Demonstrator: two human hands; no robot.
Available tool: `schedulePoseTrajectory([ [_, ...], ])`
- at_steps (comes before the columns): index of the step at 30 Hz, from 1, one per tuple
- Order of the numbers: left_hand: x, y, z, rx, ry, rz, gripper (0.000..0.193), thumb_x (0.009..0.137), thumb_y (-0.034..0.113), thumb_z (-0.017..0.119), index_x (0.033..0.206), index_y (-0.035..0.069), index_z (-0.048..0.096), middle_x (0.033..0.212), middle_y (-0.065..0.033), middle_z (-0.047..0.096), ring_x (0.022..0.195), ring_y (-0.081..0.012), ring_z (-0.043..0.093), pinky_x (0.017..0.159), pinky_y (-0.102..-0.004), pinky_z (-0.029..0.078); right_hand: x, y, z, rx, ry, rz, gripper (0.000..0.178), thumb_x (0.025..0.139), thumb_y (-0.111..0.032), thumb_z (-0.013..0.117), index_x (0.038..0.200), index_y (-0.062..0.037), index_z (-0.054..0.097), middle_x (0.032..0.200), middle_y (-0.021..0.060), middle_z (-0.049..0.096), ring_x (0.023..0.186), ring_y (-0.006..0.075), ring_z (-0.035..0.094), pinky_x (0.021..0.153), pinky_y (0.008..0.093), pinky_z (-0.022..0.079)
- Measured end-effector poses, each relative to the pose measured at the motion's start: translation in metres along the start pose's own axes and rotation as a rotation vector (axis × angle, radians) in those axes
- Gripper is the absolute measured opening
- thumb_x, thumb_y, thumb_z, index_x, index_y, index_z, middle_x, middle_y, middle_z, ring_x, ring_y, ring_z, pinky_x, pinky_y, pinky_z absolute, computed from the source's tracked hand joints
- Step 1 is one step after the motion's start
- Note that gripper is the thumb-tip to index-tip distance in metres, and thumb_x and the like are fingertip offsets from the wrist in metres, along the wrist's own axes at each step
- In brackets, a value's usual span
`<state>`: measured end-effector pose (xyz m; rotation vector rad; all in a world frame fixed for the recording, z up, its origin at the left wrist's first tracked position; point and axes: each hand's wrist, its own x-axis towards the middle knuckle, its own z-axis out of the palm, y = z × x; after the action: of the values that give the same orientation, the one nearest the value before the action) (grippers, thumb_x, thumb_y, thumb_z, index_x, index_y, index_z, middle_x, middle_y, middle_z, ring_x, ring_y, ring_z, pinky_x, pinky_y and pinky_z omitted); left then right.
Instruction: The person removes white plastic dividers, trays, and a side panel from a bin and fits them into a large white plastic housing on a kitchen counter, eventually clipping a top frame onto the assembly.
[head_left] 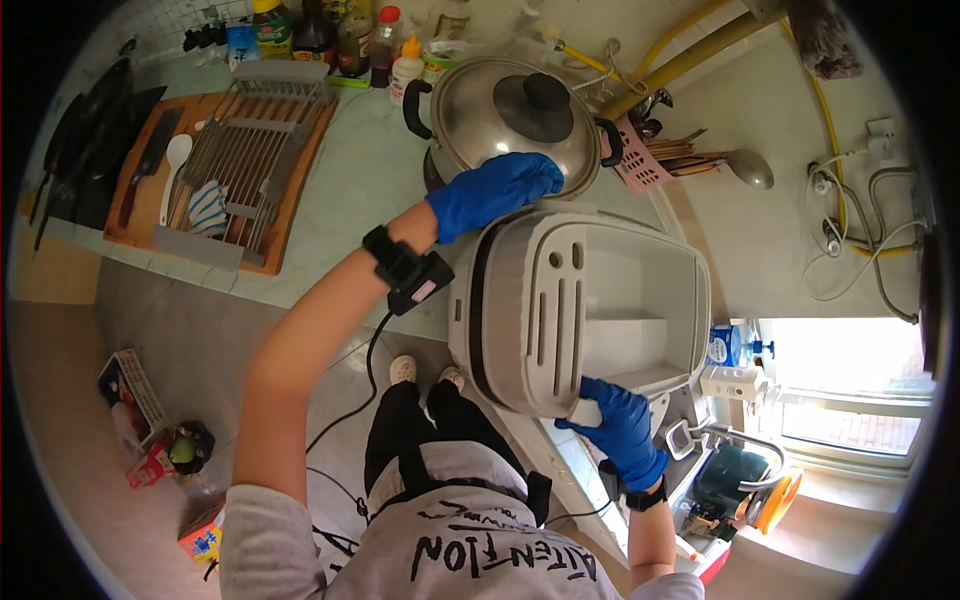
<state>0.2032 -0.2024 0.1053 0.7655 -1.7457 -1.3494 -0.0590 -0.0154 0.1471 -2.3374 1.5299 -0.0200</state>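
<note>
A large light-grey plastic kitchen storage box [655,225], with slots and round holes along one side and a divided inner tray, sits at the counter's front right. My left hand [497,192], in a blue glove, is at its far rim beside the pot. Its fingers are closed together and bent at that rim; the fingertips are partly hidden. At the near rim, my right hand [622,425], also gloved in blue, pinches a small white sponge [586,412] against the box. Just behind stands a lidded steel pot [475,120] with black handles.
On the left, a wooden board [285,235] carries a grey dish rack [265,140], a cleaver [155,150] and a white spoon [176,165]. Bottles [385,45] line the back. A pink utensil holder [640,160] stands right of the pot; the sink tap [755,440] is farther right. A cable [350,405] hangs from my left wrist.
</note>
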Motion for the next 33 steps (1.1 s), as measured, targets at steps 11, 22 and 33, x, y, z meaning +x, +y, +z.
schedulePoseTrajectory([
  [11,-0.045,-0.01,0.049,0.384,0.121,0.082,0.088,0.07,0.036,0.068,0.133,-0.002,0.019,0.139,-0.0183,0.018,0.129,-0.0309,0.019,0.104,-0.0367,0.02,0.012,-0.01,-0.015,0.036,-0.145,0.014,0.047,0.065,-0.036,0.069,0.104,-0.0125,0.058,0.08,0.0057,0.063,0.071,0.0236,0.061,0.063,0.0308,0.048],
  [22,-0.021,-0.022,0.006,0.142,0.008,0.042,0.036,0.085,0.017,0.052,0.117,0.002,0.047,0.117,-0.0144,0.049,0.108,-0.0259,0.047,0.091,-0.0327,0.038,-0.002,0.008,-0.009,0.106,-0.108,-0.058,0.051,0.061,-0.018,0.066,0.11,-0.0085,0.054,0.084,0.0074,0.061,0.073,0.0248,0.059,0.063,0.0333,0.047],
  [33,0.006,-0.001,0.005,0.451,-0.189,0.111,0.045,0.074,0.015,0.061,0.116,0.003,0.047,0.114,-0.017,0.05,0.106,-0.0312,0.047,0.091,-0.0368,0.037,-0.011,0.022,-0.06,0.216,0.195,-0.038,0.048,0.051,-0.032,0.081,0.088,-0.0081,0.062,0.072,0.0069,0.062,0.065,0.0232,0.061,0.062,0.0298,0.048],
])
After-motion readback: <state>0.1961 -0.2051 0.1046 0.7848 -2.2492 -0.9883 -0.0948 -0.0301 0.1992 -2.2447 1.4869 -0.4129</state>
